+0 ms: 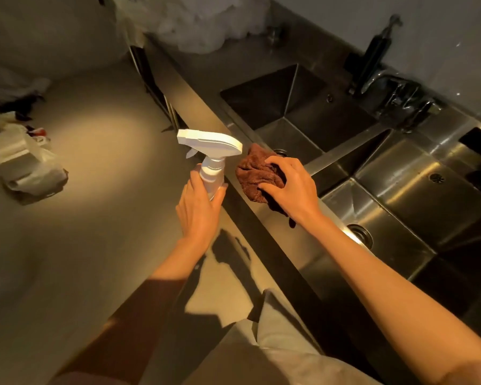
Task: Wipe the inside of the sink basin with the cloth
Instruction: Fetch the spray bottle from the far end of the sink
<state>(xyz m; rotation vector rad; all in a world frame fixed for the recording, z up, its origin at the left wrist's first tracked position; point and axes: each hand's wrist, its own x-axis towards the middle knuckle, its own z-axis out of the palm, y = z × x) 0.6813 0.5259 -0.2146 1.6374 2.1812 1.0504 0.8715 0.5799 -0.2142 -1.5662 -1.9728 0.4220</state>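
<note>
White plastic, the spray bottle (pixel 213 159) stands upright in the left hand (pixel 199 208), fingers wrapped round its neck. Just right, the right hand (pixel 292 187) pinches a crumpled brown terry cloth (pixel 252 173) above the steel sink (pixel 400 207) rim, beside 2 angular basins.

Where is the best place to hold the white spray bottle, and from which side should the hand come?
Probably the narrow neck of the spray bottle, just below the trigger head, approached from behind the nozzle. The left hand now grips lower, around the body.
</note>
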